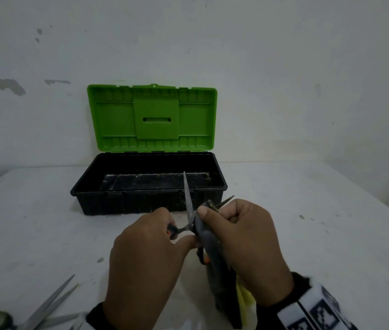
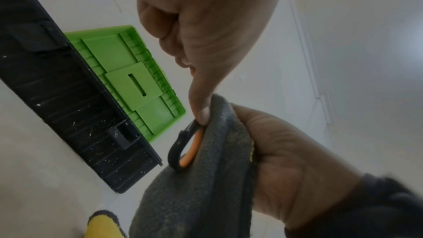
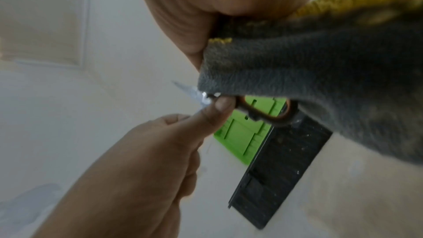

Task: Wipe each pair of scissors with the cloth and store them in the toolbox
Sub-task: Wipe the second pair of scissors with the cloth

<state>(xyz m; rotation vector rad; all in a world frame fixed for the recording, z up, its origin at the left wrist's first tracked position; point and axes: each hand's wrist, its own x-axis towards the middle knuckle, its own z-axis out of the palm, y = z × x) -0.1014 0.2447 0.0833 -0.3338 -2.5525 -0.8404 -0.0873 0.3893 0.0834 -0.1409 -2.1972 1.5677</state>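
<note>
Right now, going L to R: a second pair of scissors [image 1: 43, 308], gray blades w/ a green-ish handle loop, lies on the white table [image 1: 319, 234] at bottom left, untouched. My left hand [image 1: 146, 263] is curled round the black-and-orange handle of the orange-handled scissors [image 1: 190, 210], thumb tip pressing near the pivot. One blade stands up toward the toolbox [image 1: 149, 186]; the other angles right and runs into the gray cloth [image 1: 209, 239], which my right hand [image 1: 248, 246] clenches around it, fingers wrapped, thumb on top.

Handling, my guess: scissors are stiff steel, light, sharp at edge and tip, so hold by the handles and wipe along the blade's flat from pivot to tip, never across the edge. Blades are splayed, so the free one could swing; keep the thumb by the pivot. Cloth is soft, folds thick, pads the fingers well.

Views: head cam alone shows both blades, the spare pair, and the toolbox open, green lid [image 1: 151, 117] upright, no scissors visible inside. Left wrist cam shows the orange-lined handle loop [image 2: 186, 149] against the cloth and the cloth's yellow side [image 2: 103, 225]. Right wrist cam shows only a blurred blade tip [image 3: 190, 93] poking out from under the cloth.
</note>
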